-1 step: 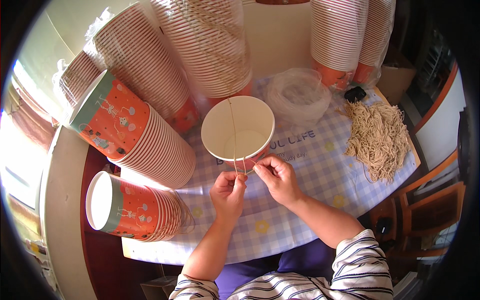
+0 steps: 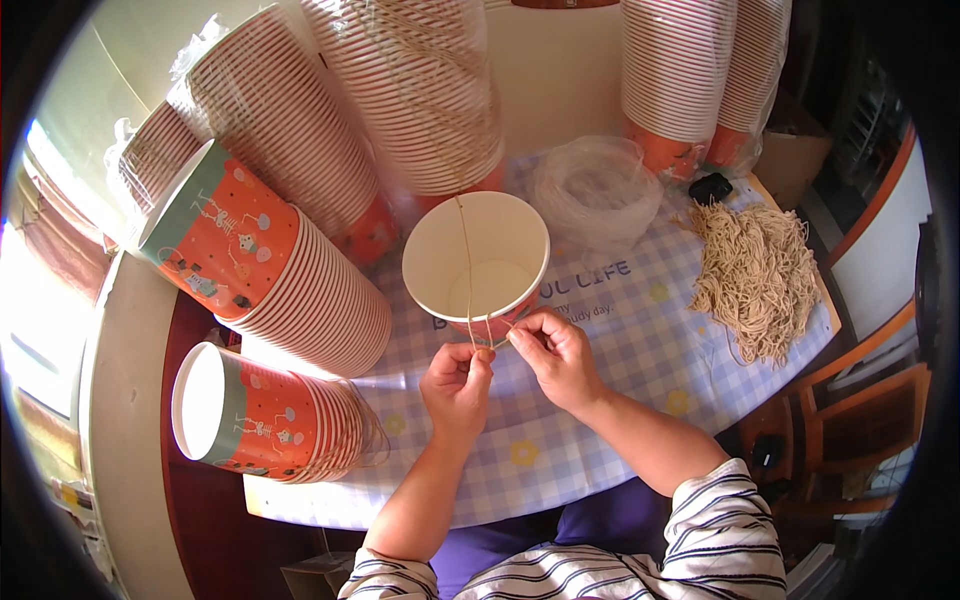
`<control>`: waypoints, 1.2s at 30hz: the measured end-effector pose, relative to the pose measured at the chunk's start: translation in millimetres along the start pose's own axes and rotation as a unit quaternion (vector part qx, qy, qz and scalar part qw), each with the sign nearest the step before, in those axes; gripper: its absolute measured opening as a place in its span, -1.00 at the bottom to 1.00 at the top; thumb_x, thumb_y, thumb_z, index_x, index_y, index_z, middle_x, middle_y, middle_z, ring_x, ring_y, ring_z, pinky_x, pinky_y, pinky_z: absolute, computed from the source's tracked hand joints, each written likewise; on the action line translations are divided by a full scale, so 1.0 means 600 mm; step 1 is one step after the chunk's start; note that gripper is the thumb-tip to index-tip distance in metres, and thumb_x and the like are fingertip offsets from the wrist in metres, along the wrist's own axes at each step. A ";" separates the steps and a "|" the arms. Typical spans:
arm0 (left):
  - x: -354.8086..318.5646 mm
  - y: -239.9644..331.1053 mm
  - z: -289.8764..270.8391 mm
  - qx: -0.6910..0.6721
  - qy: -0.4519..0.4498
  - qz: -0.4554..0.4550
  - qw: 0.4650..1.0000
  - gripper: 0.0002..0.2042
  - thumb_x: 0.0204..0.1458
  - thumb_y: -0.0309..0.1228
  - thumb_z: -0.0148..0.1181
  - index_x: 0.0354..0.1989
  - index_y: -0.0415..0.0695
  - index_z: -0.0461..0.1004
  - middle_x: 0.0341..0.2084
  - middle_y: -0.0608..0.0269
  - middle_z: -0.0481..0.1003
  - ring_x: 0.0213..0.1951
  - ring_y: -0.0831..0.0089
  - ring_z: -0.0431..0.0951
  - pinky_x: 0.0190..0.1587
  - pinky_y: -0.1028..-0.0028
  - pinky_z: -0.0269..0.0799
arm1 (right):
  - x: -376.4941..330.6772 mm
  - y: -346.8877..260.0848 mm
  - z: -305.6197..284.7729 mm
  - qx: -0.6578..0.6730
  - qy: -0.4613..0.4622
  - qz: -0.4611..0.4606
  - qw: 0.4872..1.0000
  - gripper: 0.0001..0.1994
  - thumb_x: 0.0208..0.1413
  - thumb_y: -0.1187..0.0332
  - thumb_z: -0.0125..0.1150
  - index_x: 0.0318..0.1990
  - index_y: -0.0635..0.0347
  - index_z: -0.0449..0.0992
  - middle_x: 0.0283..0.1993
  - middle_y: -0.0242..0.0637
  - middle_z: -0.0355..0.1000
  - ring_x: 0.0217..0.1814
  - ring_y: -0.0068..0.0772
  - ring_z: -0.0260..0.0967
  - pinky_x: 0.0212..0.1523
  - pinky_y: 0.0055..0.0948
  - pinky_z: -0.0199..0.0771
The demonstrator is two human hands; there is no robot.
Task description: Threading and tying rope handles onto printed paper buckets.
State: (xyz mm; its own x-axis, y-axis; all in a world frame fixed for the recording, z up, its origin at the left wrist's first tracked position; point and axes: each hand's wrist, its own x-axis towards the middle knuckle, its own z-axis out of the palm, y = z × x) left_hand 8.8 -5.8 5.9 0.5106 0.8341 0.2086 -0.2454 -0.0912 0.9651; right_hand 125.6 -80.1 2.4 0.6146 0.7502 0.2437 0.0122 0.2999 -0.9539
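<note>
Stacks of orange paper cups [image 2: 300, 290] lie on their sides beyond and to the left of the left hand [image 2: 455, 385]; I think a bump of the elbow can roll them. Just beyond both hands stands the open white cup [image 2: 478, 262], light, so a hard pull may tip it. The right hand [image 2: 560, 355] and the left are both pinched closed on the thin string [image 2: 466, 260], which runs across the cup's mouth; it can slip or snap if it is tightened too fast

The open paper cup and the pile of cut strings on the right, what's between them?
Head view: only bare checked tablecloth between the paper cup and the string pile.
</note>
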 end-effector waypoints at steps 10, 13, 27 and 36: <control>-0.002 0.004 -0.002 0.042 -0.008 0.041 0.998 -0.93 0.11 -0.54 0.07 -0.38 -0.28 0.45 -0.51 0.34 0.46 -0.47 0.67 0.39 -0.40 0.64 0.35 | 0.003 0.022 -0.002 0.031 0.004 -0.001 1.000 -0.93 0.13 0.44 0.17 -0.30 0.25 0.46 -0.44 -0.56 0.35 -0.43 -0.80 0.18 -0.43 -0.72 0.21; -0.001 0.004 -0.008 0.034 -0.010 0.038 0.999 -0.88 0.13 -0.50 0.05 -0.37 -0.28 0.46 -0.49 0.32 0.46 -0.44 0.63 0.41 -0.38 0.60 0.38 | 0.006 0.014 0.004 0.100 -0.010 0.035 0.994 -0.88 0.12 0.39 0.19 -0.26 0.24 0.48 -0.43 -0.56 0.37 -0.43 -0.79 0.20 -0.43 -0.71 0.24; -0.003 -0.011 -0.014 0.060 -0.055 -0.016 0.997 -0.92 0.03 -0.55 0.07 -0.47 -0.28 0.43 -0.59 0.39 0.43 -0.48 0.69 0.36 -0.40 0.64 0.28 | -0.004 0.015 -0.004 0.136 -0.140 0.053 0.979 -0.95 0.11 0.55 0.13 -0.28 0.28 0.48 -0.19 -0.37 0.40 -0.16 -0.60 0.39 -0.08 -0.57 0.44; 0.005 -0.013 -0.013 0.113 -0.001 -0.008 0.994 -0.86 0.02 -0.54 -0.02 -0.54 -0.27 0.43 -0.60 0.35 0.46 -0.55 0.69 0.34 -0.49 0.65 0.23 | 0.005 -0.019 -0.013 0.238 -0.059 0.088 0.965 -0.89 0.11 0.39 0.21 -0.24 0.20 0.53 -0.41 -0.54 0.40 -0.44 -0.78 0.15 -0.42 -0.72 0.14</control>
State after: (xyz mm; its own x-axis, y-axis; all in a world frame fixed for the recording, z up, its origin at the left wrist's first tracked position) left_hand 5.5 1.5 -2.2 0.5153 0.8348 0.1940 -0.0471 -0.1985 0.9790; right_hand 133.6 -86.1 12.6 0.4796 0.8678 0.1304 -0.4657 0.3776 -0.8003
